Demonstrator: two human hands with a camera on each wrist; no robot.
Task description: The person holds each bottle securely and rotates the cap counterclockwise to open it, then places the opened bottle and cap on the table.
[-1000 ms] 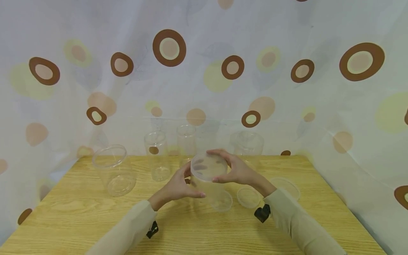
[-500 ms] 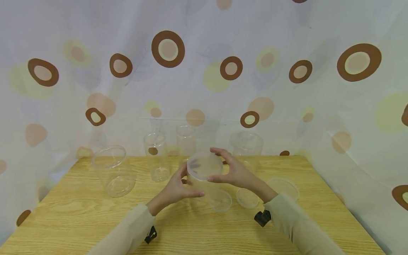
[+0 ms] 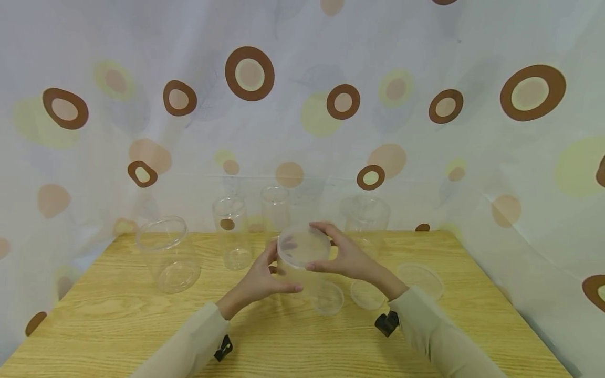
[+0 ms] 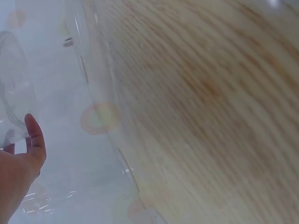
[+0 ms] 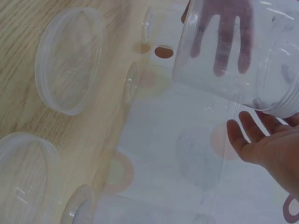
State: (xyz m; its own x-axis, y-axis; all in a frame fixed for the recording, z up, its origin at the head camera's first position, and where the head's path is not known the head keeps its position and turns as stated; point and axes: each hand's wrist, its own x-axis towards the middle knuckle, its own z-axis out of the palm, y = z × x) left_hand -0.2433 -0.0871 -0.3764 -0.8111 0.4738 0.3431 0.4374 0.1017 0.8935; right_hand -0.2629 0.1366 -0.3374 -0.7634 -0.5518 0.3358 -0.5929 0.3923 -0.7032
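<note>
A clear round jar (image 3: 299,278) with a translucent lid (image 3: 302,244) on top is held above the table in both hands. My left hand (image 3: 260,278) grips the jar's side, thumb in front and fingers behind. Through the clear wall, its fingers show in the right wrist view. My right hand (image 3: 352,256) holds the lid's edge between thumb and fingers on the right. In the right wrist view, the right hand (image 5: 271,144) is at the rim of the lid (image 5: 290,105). The left wrist view catches only part of the left hand (image 4: 21,163) and jar (image 4: 14,79).
Three loose lids lie on the table: a small one (image 3: 328,298), another (image 3: 367,295), and a larger one (image 3: 420,278) farther right. Open clear jars stand behind: a wide one (image 3: 163,247) at left, tall ones (image 3: 230,231), (image 3: 275,207) mid-back, and a wide one (image 3: 367,215) at right.
The lidded jar has moved slightly left along with both hands. The right hand's fingers lifted a little off the lid's far edge, then came down again.
</note>
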